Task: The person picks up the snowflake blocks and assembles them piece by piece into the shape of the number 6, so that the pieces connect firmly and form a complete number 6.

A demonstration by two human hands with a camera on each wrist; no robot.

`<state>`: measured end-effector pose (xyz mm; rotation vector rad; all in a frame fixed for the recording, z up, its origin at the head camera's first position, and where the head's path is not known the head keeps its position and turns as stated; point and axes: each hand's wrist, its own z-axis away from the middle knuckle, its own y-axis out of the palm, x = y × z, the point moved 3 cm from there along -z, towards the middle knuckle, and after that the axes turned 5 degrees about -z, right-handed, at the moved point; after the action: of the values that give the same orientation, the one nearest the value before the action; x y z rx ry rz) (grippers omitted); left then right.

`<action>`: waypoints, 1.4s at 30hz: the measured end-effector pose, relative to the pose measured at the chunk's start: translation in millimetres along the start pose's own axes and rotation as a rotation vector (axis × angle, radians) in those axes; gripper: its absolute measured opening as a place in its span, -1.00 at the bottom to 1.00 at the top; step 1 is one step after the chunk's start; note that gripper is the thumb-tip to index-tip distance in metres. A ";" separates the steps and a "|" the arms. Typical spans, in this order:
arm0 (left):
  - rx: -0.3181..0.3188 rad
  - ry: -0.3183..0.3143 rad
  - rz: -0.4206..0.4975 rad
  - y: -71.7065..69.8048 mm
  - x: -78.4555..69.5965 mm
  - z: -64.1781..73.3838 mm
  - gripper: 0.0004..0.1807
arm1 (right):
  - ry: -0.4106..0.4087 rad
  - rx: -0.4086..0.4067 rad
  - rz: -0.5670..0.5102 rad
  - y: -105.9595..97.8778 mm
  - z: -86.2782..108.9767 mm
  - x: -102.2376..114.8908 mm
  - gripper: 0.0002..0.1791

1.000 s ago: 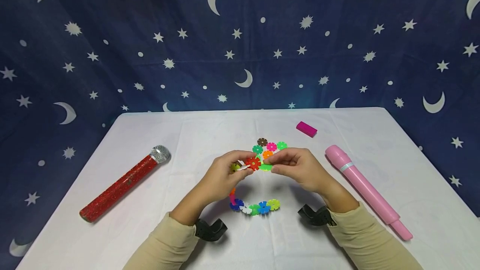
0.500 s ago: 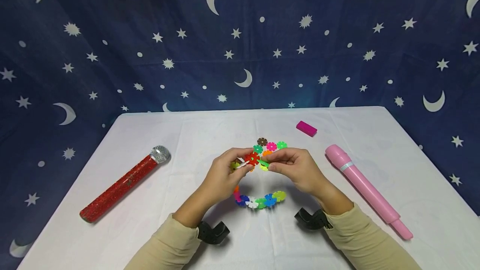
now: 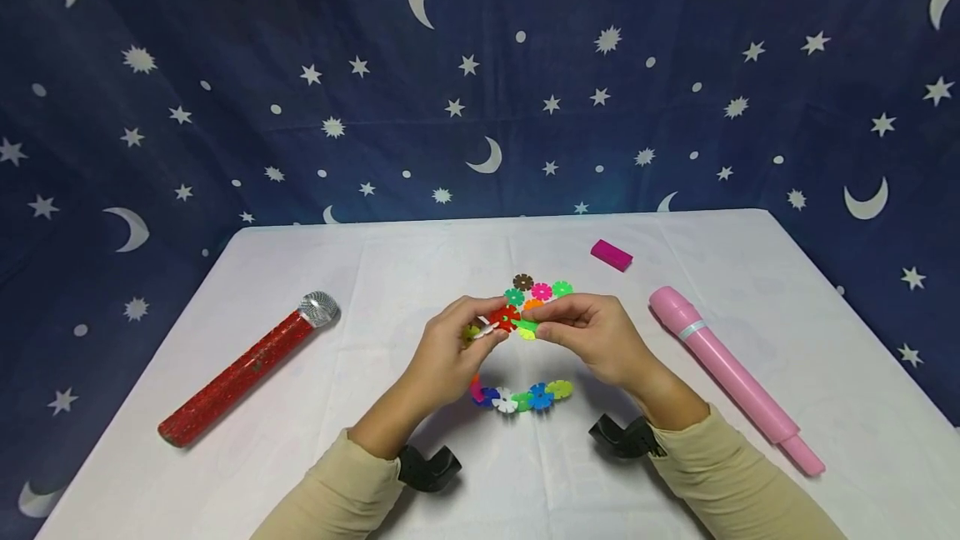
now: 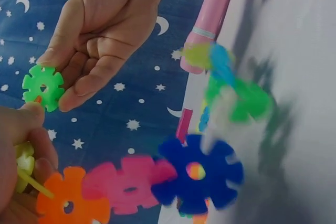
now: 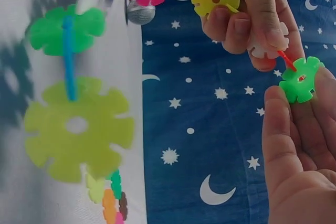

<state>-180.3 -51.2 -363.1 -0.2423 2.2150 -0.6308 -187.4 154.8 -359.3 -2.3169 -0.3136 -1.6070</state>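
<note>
One red disc (image 3: 498,314) is over the bench (image 3: 420,261), between two others.
Your left hand (image 3: 450,355) pinches the white disc (image 5: 258,51) just left of the red disc; your right hand (image 3: 596,342) pinches the green disc (image 4: 53,94) at the red disc's right side. Nearer to you than the red disc, the disc chain (image 3: 510,404) curves from your left hand. Well left of the red disc lies the red microphone (image 3: 243,375).

The chain (image 4: 223,177) is flower-shaped plastic discs slotted together, running lime, blue, green, white, navy, pink, orange, yellow, white, red, and hangs in a curve from the left fingers (image 3: 480,305). A second green disc (image 4: 53,88), pinched in the right fingers (image 3: 573,307), meets the red end; whether it is slotted on cannot be told.
</note>
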 end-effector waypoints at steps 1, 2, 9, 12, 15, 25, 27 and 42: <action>-0.003 0.006 -0.001 -0.3 -0.6 -0.2 -0.58 | -0.003 0.000 0.004 0.4 -0.1 0.6 -0.79; -0.001 0.007 -0.002 -0.5 -0.7 -0.5 -0.58 | -0.009 -0.003 0.008 0.5 -0.2 1.1 -0.80; 0.064 -0.069 -0.045 -0.8 0.3 -1.9 -0.59 | 0.032 0.023 -0.015 -1.7 -1.2 -1.2 -0.74; 0.097 -0.124 -0.093 -1.2 2.1 -2.3 -0.61 | 0.078 0.040 0.055 -10.0 -3.5 -5.4 -0.66; 0.120 -0.165 -0.124 -2.0 4.5 -2.7 -0.61 | 0.144 0.034 0.226 -26.6 -5.9 -14.9 -0.60; 0.205 -0.244 -0.127 -2.1 10.2 -2.0 -0.54 | 0.357 0.104 0.753 -57.9 -5.3 -53.4 -0.58; 0.210 -0.260 -0.121 -2.2 10.0 -2.3 -0.56 | 0.364 0.122 0.789 -58.3 -5.1 -58.9 -0.60; 0.164 -0.273 -0.064 -0.8 9.9 -1.4 -0.71 | 0.427 0.178 0.837 -49.6 -4.6 -57.6 -0.62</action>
<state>-188.0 -54.9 -368.4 -0.2968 1.8895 -0.7630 -228.7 198.9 -405.7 -1.5627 0.5221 -1.4641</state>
